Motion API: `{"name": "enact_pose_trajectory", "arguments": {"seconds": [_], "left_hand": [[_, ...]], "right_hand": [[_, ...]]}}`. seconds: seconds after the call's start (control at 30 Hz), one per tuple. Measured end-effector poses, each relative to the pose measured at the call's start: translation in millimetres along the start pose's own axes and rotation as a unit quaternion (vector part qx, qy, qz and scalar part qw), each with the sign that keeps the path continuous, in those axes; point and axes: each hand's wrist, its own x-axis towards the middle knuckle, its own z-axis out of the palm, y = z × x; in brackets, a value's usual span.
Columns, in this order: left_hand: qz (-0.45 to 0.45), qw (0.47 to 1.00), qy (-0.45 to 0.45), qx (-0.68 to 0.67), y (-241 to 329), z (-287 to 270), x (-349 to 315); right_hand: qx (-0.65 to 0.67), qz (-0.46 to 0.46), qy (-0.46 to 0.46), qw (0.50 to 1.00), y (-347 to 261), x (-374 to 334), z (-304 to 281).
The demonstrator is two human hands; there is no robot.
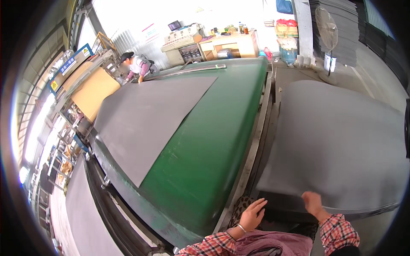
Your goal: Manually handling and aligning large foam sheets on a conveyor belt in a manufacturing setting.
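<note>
Nearest, the left hand [253,216], in a red-and-black plaid sleeve [212,245], is raised beside the near right corner of a wide green conveyor belt [213,149]; its fingers are extended, slightly apart and holding nothing. The right hand [313,204] is at the near edge of a broad, flat, dark gray flexible sheet [341,136], which lies to the right of the belt. Its fingers are curled, but blur leaves me unable to tell whether they are clamped on that edge.

The sheet spreads ahead of the right hand and to either side of it, its near edge crossing left to right. The right hand is the nearer one; the left hand is apart, off the sheet's near left corner. Fisheye bending leaves the long axis unclear.

Farther off, a large gray sheet [149,115] lies along the belt's left side, one corner pointing toward the near edge. At the belt's far left corner, a co-worker [143,66] reaches to its far edge. Beyond stands a pale wooden tabletop [235,39] carrying bottles [241,28].
</note>
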Motion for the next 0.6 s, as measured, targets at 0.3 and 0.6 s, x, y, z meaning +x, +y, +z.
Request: {"name": "enact_pose_trajectory", "arguments": {"seconds": [0.3,0.6], "left_hand": [[-0.278,0.798,-0.021,-0.534,59.3,68.6,65.9],[0.122,0.991,0.053,-0.031,116.1,12.7,113.4]], "right_hand": [[0.111,0.041,0.142,0.983,-101.1,42.6,-50.3],[-0.282,0.462,0.32,0.778,53.2,-127.3,-47.1]]}}
